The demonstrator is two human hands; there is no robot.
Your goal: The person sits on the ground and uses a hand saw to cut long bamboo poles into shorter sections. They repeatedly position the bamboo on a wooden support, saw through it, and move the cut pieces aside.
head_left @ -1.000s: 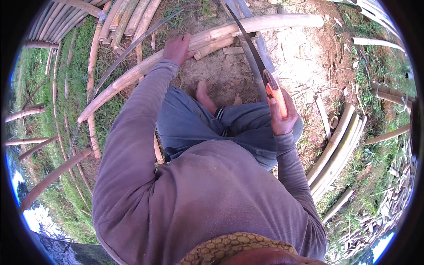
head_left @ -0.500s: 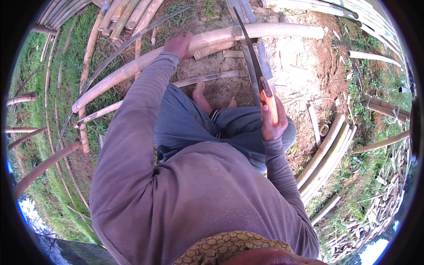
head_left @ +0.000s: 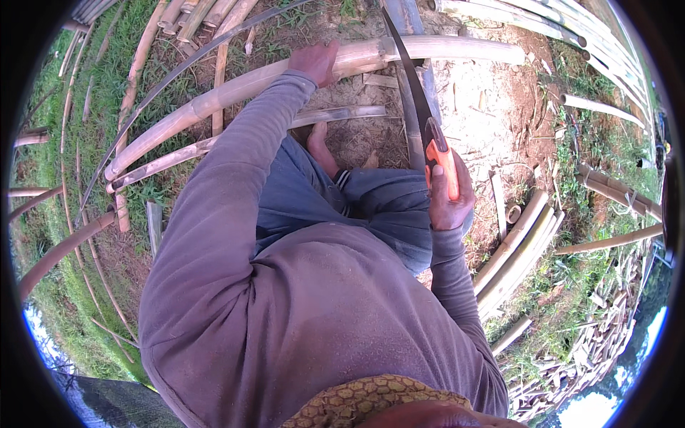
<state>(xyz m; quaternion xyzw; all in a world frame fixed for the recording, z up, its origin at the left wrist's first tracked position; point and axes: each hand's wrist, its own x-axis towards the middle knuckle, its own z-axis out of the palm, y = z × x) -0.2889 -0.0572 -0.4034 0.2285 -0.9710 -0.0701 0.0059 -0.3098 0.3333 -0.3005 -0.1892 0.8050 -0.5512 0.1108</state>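
Observation:
My left hand [head_left: 315, 63] is wrapped over a long pale bamboo pole [head_left: 246, 82] that runs across in front of me. My right hand [head_left: 452, 194] grips the orange handle of a handsaw [head_left: 413, 77]. The saw's dark blade points away from me and crosses the pole to the right of my left hand; whether its teeth have bitten into the bamboo cannot be seen. Beneath the pole by the blade runs a grey beam [head_left: 416, 135]. A thinner bamboo strip [head_left: 335, 114] lies nearer me, partly behind my left forearm.
Cut bamboo lengths [head_left: 517, 246] lie on the ground at my right. More poles [head_left: 514, 16] are stacked at the far right, with another bundle [head_left: 207, 18] at the far left. My bare foot [head_left: 322, 150] rests close to the beam. Bamboo scraps [head_left: 592, 342] are heaped at the lower right.
My left hand has shifted right along the pole, closer to the blade. My right hand has drawn the saw slightly back toward me and to the right.

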